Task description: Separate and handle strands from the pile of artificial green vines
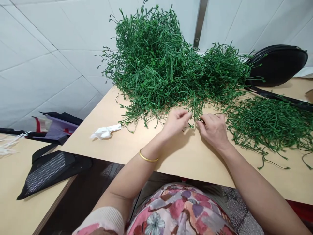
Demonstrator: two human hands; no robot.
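A large heap of green artificial plant stems (pixel 156 62), thin with small tips, rises at the back of the table. At its front edge my left hand (pixel 176 120) pinches with thumb and forefinger by a few green stems (pixel 195 112). Just to the right, my right hand (pixel 213 129) has its fingers curled closed, with a small dark bit showing at the fingertips. The two hands are a short gap apart, and green strands run between them. A lower, flatter pile of the same stems (pixel 271 122) lies right of my right hand.
A crumpled white tissue packet (pixel 106 131) lies left on the light wooden table (pixel 90 114). A black bag (pixel 277 65) with a strap stands at the back right. On the neighbouring table at left is a black mesh pouch (pixel 49 171). A tiled wall (pixel 80 36) closes the back.
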